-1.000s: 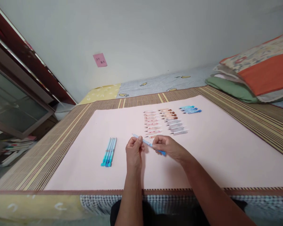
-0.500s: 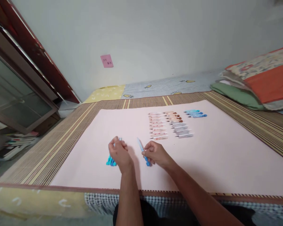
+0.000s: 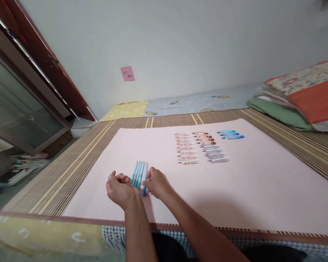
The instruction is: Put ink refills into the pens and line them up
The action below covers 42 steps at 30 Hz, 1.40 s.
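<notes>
A light-blue pen (image 3: 145, 171) with a darker blue end is between the thumb and fingers of my right hand (image 3: 156, 182). Several blue pens (image 3: 137, 173) lie side by side just left of it on the pink sheet (image 3: 104, 163). My left hand (image 3: 120, 187) is at their left, palm turned up with fingers loosely curled and apart, and nothing shows in it; its wrist hides the pens' lower ends. Farther back lie a column of pink-patterned pens (image 3: 186, 148), brown-topped pens (image 3: 205, 139), grey pens (image 3: 214, 153) and blue pens (image 3: 231, 134).
The pink sheet lies on a striped mat (image 3: 79, 160). Folded bedding and a red floral pillow (image 3: 311, 94) are at the right. A pink note (image 3: 127, 73) is on the wall, and a glass-panelled cabinet door (image 3: 24, 112) stands at the left.
My right hand has carried the light-blue pen left, beside the group of pens. My left hand has moved left and down off them, turning palm up. The view has shifted slightly.
</notes>
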Tool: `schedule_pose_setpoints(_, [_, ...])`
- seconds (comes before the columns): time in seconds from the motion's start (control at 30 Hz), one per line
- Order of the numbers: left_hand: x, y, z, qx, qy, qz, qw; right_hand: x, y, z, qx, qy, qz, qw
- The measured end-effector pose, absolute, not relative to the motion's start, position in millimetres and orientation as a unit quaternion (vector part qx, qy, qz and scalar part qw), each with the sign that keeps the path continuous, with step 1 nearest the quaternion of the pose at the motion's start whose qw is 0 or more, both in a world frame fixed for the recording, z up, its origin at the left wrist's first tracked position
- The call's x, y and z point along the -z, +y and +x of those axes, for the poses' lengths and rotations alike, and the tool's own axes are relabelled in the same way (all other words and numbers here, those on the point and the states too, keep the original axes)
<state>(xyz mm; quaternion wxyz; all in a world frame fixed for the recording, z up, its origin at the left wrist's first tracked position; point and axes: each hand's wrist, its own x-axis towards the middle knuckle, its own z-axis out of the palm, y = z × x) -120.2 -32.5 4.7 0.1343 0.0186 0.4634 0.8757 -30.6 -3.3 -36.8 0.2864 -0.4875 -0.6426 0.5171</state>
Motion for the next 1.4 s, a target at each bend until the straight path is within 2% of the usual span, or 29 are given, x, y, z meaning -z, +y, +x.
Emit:
schedule_pose_setpoints(0.2, [-2,-37,-131,-0.886,0.440,-0.002,0.146,30,-14,-28,-0.420,-0.719,-0.486,0.266])
schedule_pose_setpoints(0.47, [10,-41,-154,-0.893,0.429,0.007,0.138,30,-21,-30,-0.423,-0.739,-0.460,0.253])
schedule_pose_setpoints(0.73, [22,-45,-171,-0.897,0.414,0.041,0.148,35,-28,-24,-0.358,-0.812,-0.392,0.242])
schedule_pose_setpoints(1.4, [25,-42,-169,-0.895,0.403,0.042,0.184,39,-31,-24,-0.317,-0.836,-0.371,0.251])
